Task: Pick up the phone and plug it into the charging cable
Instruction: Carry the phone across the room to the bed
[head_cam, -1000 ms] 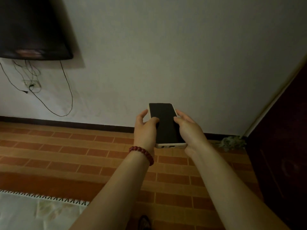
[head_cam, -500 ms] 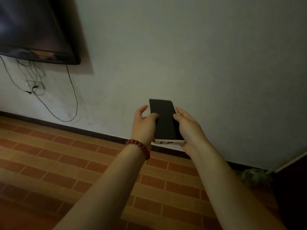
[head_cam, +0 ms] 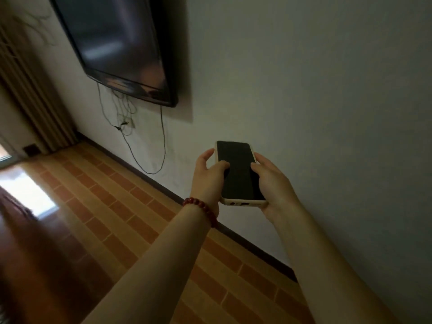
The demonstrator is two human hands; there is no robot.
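A phone (head_cam: 238, 171) with a dark screen and a pale case is held out in front of me, screen up, its port end toward me. My left hand (head_cam: 207, 181), with a red bead bracelet on the wrist, grips its left edge, thumb on the glass. My right hand (head_cam: 272, 183) grips its right edge and cups the bottom corner. Thin dark cables (head_cam: 161, 146) hang in loops down the wall below a wall socket (head_cam: 127, 123), far to the left of the phone. I cannot tell which one is the charging cable.
A black television (head_cam: 117, 45) is mounted on the white wall at upper left. Brown curtains (head_cam: 30, 108) hang at the far left. Brick-patterned floor (head_cam: 117, 218) runs along a dark skirting board (head_cam: 245, 242). A bright patch of light lies on the floor at left.
The view has swung left and tilted, bringing the television, socket and cables closer to the centre. Both hands still hold the phone in the same grip.
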